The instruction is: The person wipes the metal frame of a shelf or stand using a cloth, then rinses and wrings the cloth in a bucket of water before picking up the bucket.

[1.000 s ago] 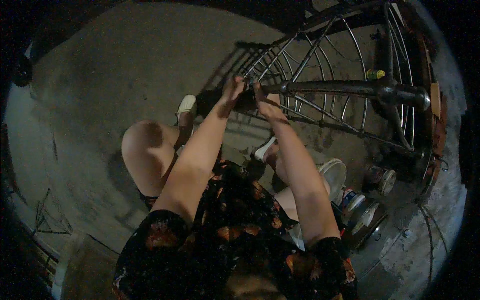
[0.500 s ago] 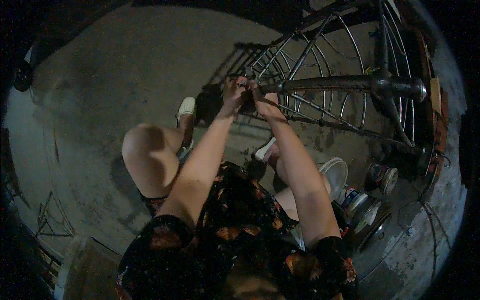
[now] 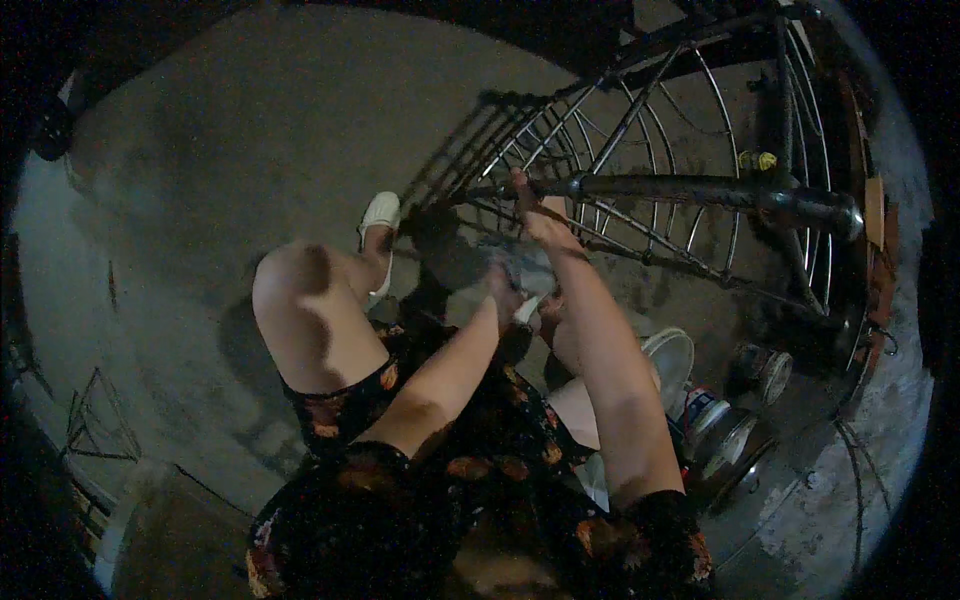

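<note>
- Head view, centre of the frame: the left hand (image 3: 508,290) is low, just above the person's lap, blurred. Its fingers meet a grey, soft-edged thing (image 3: 530,264), too smeared to identify; whether they are closed on it, I cannot tell.
- Head view, just above centre: the right hand (image 3: 543,222) is at the left part of a dark metal pole (image 3: 660,188). One digit points up across the pole; the other fingers are hidden, so I cannot tell whether they are clamped on it.
- Head view, upper right: the pole runs sideways to a thick, rounded end near the right rim, with a rack of thin curved metal bars (image 3: 632,116) around and behind it. A small yellow thing (image 3: 765,160) shows near the rack's far right side.
- Head view, right of centre and lower: a round pale disc (image 3: 672,360) stands tilted beside the right forearm, with a can (image 3: 773,376) farther right.
- Head view, left of centre: a white shoe (image 3: 381,212) is on the grey floor (image 3: 230,150), beyond the bent left knee (image 3: 300,285).
</note>
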{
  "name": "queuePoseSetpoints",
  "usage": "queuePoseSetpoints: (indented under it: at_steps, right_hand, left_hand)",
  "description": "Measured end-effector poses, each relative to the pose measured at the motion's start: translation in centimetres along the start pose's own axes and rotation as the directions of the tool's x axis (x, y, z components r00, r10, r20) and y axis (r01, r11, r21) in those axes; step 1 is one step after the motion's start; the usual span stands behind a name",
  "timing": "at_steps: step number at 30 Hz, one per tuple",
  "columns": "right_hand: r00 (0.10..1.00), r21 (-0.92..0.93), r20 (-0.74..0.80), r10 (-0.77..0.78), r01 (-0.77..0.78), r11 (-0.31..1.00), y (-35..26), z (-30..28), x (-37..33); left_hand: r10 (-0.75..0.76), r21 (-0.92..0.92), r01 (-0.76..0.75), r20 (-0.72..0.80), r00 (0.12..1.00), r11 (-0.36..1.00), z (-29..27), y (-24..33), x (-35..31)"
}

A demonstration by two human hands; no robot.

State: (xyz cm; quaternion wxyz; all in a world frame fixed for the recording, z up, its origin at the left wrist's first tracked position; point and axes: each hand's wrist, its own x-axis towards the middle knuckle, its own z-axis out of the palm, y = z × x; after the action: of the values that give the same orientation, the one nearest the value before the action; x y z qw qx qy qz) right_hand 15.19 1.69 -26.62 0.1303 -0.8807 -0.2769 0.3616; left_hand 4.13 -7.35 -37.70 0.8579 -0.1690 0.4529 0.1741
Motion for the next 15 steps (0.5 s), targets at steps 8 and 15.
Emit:
queuePoseSetpoints:
  at_steps: [8,15]
  right_hand:
    - [1.0,0.14,0.0,-0.022,0.022,0.99,-2.3,-0.1,-2.8]
    - [0.999,0.184,-0.018,-0.048,0.051,0.982,-1.9,0.2,-2.4]
  left_hand:
    - [-0.063,-0.428,0.547,0.743,0.666,0.72,6.7,9.8,2.8]
    - [0.092,-0.11,-0.041,0.514,0.853,0.993,0.3,10.5,13.4]
